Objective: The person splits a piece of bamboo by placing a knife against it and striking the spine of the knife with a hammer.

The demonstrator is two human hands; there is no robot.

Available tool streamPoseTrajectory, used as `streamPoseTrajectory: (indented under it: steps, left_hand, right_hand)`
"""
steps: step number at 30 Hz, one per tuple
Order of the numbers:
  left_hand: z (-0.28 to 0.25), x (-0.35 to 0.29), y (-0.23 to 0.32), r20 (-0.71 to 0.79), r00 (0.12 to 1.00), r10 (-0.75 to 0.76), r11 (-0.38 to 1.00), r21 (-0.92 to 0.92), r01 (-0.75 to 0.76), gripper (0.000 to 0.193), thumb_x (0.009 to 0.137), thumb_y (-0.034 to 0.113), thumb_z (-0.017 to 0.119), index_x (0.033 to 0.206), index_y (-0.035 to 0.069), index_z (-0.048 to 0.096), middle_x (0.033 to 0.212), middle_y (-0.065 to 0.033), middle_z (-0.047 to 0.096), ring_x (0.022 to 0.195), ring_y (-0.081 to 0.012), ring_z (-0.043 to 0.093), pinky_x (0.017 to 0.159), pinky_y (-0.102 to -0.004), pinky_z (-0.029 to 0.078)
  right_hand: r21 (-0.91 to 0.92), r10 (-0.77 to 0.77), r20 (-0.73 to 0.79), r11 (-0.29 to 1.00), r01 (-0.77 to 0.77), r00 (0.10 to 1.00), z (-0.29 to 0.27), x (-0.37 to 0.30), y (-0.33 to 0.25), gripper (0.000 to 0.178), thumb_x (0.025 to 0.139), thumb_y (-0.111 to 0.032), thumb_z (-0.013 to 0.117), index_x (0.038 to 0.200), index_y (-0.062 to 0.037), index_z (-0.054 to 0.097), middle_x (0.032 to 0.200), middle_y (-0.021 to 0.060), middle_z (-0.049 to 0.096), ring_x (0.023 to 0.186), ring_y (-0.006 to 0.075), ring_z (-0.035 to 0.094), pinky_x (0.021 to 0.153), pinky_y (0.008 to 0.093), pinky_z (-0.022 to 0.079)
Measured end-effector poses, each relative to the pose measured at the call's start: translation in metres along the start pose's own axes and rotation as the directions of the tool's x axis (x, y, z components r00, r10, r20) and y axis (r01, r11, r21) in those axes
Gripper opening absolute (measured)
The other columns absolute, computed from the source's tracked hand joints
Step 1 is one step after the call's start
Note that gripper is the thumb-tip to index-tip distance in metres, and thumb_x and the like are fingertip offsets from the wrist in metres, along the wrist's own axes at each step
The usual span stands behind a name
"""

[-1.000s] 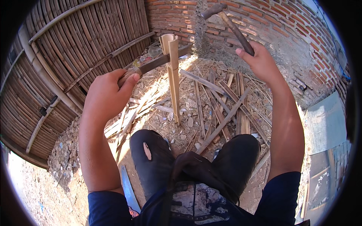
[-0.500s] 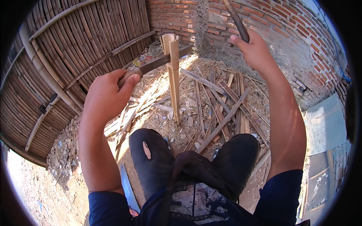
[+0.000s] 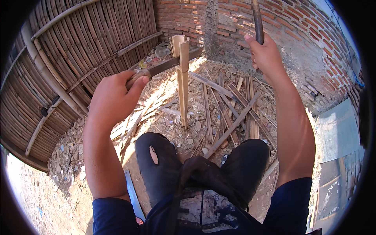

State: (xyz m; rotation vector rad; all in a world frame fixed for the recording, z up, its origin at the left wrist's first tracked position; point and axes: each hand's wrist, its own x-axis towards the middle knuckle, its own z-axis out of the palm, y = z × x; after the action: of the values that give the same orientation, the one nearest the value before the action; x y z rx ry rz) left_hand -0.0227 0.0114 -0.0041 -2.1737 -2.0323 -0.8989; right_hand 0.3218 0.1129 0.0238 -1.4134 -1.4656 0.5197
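Note:
My left hand (image 3: 119,92) is closed round the wooden handle of a machete (image 3: 164,65). Its dark blade runs to the right and is wedged in an upright piece of split bamboo (image 3: 182,84), with the tip showing beyond the far side. The bamboo stands on the littered ground, a crack running down from the blade. Raised at the upper right, my right hand (image 3: 267,55) grips a dark stick (image 3: 257,19), which points upward and leaves the picture at the top. The stick is apart from the blade and the bamboo.
Bamboo strips (image 3: 235,113) lie crossed on the ground ahead of my knees. A handsaw (image 3: 134,196) rests beside my left leg. A bamboo slat fence (image 3: 90,47) stands at left, a brick wall (image 3: 290,43) behind and right. Grey sheets (image 3: 335,133) are at the right.
My right hand has moved slightly right and the stick has swung more upright. The machete and bamboo have shifted slightly right in view; the blade remains in the bamboo.

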Motion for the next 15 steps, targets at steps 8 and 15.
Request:
streamPoseTrajectory:
  steps: [8, 15]
  left_hand:
    - [0.002, 0.001, -0.004, -0.03, 0.999, -0.022, 1.0, -0.017, 0.022, 0.043, 0.098, 0.041, 0.065, 0.105, -0.001, 0.072, 0.065, -0.0111, 0.055, 0.06, -0.0219, 0.053, 0.064, -0.0376, 0.045]
    - [0.003, 0.004, 0.004, -0.021, 1.0, 0.016, 1.0, 0.003, -0.016, 0.043, 0.098, 0.041, 0.064, 0.104, -0.001, 0.072, 0.064, -0.0106, 0.056, 0.06, -0.0208, 0.052, 0.063, -0.0372, 0.044]
  right_hand:
    - [-0.645, -0.317, 0.265, 0.644, 0.411, 0.911, 0.012, -0.004, 0.031, 0.03, 0.099, -0.023, 0.064, 0.122, -0.0048, 0.059, 0.085, 0.0178, 0.067, 0.086, 0.0401, 0.068, 0.076, 0.0505, 0.052]
    - [-0.423, -0.23, -0.004, 0.882, 0.207, 0.973, 0.013, -0.002, 0.03, 0.028, 0.099, -0.025, 0.064, 0.115, -0.0035, 0.058, 0.086, 0.0193, 0.068, 0.084, 0.0408, 0.068, 0.072, 0.0496, 0.052]
